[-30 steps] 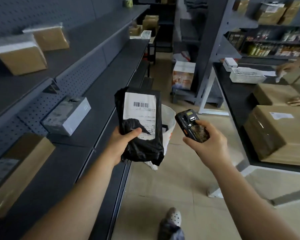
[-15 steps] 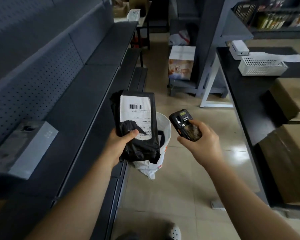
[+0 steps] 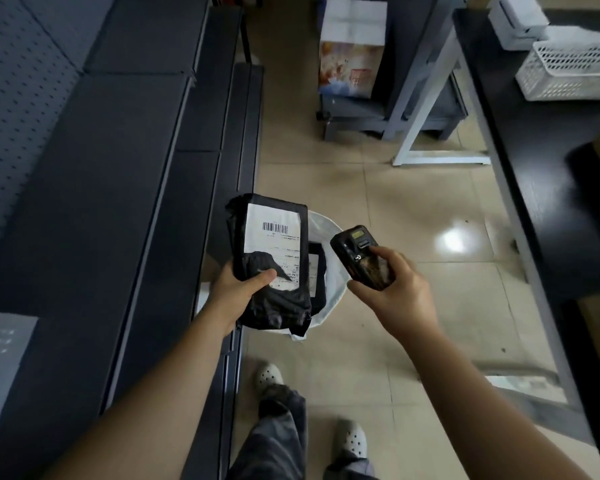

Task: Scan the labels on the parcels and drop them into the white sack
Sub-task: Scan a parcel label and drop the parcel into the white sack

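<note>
**Black parcel held over the white sack, scanner raised beside it**

A dark shelf unit [image 3: 94,188] is seen along the left, a black bench [image 3: 548,188] along the right; a white basket [image 3: 568,74] sits near the bench's far edge. On the tiled floor [image 3: 395,306] between them the white sack [image 3: 329,271] stands open, just beside the shelf's front edge; a second dark parcel appears to lie inside, though it is mostly hidden. The black parcel [image 3: 274,271] is gripped at its lower half by the left hand [image 3: 241,289], thumb across the white label [image 3: 274,233], barcode upward, above the sack's mouth. The scanner [image 3: 361,258] is clasped by the right hand [image 3: 392,289], fingers curled round it, thumb on its keys.
</note>
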